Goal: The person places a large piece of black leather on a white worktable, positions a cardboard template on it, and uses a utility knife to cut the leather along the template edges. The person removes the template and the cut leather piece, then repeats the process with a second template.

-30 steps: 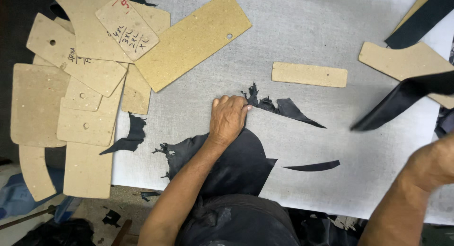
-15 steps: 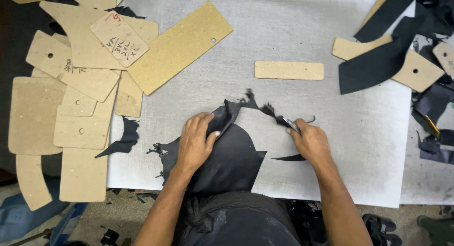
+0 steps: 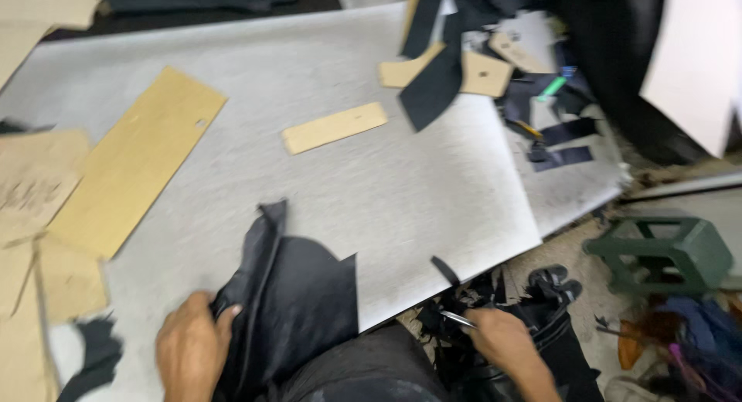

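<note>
head view, a bit blurry. two hands showing: left hand (image 3: 189, 348) low at the near edge, fingers curled and clamped on a fold of the black leather (image 3: 297, 301), which lies half on the table (image 3: 371, 193) and half off toward the lap. right hand (image 3: 502, 342) off the table's near right corner, fingers closed around a thin metal tool (image 3: 457, 318), blade or scissors, can't tell. hanging over a heap of black scraps (image 3: 495, 294) on the floor.

counted: one long tan board (image 3: 139, 166) lying at an angle, one small tan strip (image 3: 335, 127) mid-table, roughly three brown card templates (image 3: 39, 182) stacked at the left edge, two or so tan cut-outs (image 3: 483, 73) at the far right under one dark strap (image 3: 433, 77). one green pen-like thing (image 3: 553, 87) among more dark offcuts there.

table covered in pale grey felt-like sheet, flat, slightly fuzzy. one green plastic stool (image 3: 668, 251) on the floor to the right, rags just beside it. leather soft, matte, creased, ragged at the edges; boards stiff with punched holes.
</note>
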